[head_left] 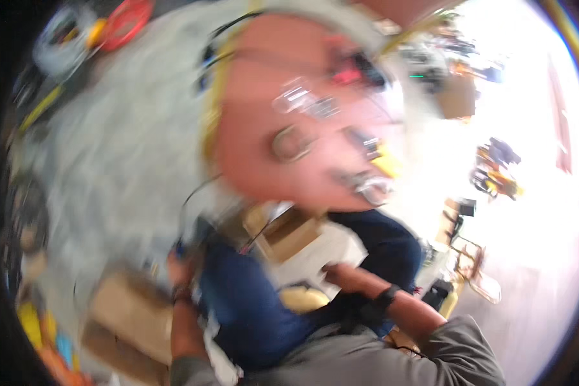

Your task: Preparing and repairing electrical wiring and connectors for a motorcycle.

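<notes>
The whole picture is smeared by motion. My left hand [181, 273] is low beside my left leg, fingers seemingly closed round a small blue-ended thing [179, 247] too blurred to name. A thin black cable [188, 201] runs from there toward the pink-red table [257, 96]. Over my lap is my right hand [342, 278], a dark band on its wrist; its fingers are too blurred to read. On the table are a round ring-like thing [291, 143], clear plastic pieces [296, 96], a yellow-and-dark tool [385, 161] and a shiny metal-looking item [373, 188].
An open cardboard box [289, 237] sits under the table's near edge, and another box [132, 315] stands at my left. A red-and-black thing [354, 67] lies at the table's far end. Coils of clear and red tubing [125, 26] are on the floor, far left.
</notes>
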### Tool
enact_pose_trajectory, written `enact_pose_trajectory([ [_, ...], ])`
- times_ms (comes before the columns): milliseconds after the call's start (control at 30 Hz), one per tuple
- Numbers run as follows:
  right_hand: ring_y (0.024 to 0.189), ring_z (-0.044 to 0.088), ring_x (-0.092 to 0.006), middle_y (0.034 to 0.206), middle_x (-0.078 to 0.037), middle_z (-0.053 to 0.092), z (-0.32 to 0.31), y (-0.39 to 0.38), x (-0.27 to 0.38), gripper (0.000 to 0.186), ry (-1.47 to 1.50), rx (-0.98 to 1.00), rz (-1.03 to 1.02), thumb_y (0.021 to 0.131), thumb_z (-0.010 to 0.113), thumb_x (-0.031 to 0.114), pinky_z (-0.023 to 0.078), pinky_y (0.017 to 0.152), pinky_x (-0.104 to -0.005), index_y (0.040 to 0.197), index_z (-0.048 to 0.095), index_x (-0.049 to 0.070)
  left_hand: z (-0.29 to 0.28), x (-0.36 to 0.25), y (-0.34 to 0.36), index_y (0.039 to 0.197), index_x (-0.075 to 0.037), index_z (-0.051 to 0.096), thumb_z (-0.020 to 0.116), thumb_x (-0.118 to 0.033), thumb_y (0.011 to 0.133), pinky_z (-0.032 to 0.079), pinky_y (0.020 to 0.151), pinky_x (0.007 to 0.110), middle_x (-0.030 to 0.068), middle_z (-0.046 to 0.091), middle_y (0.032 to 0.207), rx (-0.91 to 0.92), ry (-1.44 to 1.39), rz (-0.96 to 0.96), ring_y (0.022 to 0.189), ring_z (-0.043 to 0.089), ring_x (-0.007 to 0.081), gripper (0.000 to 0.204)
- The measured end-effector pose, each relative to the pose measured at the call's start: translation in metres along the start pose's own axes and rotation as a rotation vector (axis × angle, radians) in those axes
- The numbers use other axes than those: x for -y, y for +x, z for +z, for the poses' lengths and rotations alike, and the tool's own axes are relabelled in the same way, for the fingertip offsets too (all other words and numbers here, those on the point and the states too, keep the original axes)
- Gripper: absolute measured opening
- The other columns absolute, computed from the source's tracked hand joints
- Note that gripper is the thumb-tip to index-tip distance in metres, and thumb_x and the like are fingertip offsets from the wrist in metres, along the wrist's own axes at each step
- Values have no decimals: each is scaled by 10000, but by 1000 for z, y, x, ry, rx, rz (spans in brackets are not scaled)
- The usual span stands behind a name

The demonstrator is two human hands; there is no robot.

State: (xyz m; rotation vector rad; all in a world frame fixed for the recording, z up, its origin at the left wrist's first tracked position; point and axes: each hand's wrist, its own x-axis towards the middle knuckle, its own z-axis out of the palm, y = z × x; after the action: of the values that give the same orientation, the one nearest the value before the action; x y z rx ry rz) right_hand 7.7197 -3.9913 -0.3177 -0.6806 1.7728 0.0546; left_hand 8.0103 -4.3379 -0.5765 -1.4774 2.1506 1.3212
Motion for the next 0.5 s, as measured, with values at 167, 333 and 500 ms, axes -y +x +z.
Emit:
enact_pose_trajectory([
  [167, 837, 627, -317, 915, -163, 650, 1, -14, 15, 304, 249, -126, -1, 856, 545, 209, 484, 740, -395, 1103, 555, 32, 10, 25, 36, 1119, 25, 549, 709, -198, 632, 409, 887, 458, 244, 580, 1061, -99, 19, 61, 1036, 524, 414, 559],
  [333, 859, 635, -300, 904, -140, 663, -6, -11, 29, 366, 260, -44, 94, 800, 613, 280, 494, 755, -376, 1085, 585, 53, 42, 51, 59, 986, 9, 601, 690, -231, 658, 467, 767, 464, 224, 621, 907, -131, 158, 194, 875, 594, 407, 416],
  [500, 838, 629, -321, 861, -149, 657, -13, -15, 28, 346, 257, -176, -28, 791, 594, 264, 487, 756, -384, 1071, 588, 60, 39, 50, 45, 746, -18, 637, 670, -297, 677, 479, 633, 468, 167, 629, 694, -218, 286, 124, 684, 609, 402, 289],
])
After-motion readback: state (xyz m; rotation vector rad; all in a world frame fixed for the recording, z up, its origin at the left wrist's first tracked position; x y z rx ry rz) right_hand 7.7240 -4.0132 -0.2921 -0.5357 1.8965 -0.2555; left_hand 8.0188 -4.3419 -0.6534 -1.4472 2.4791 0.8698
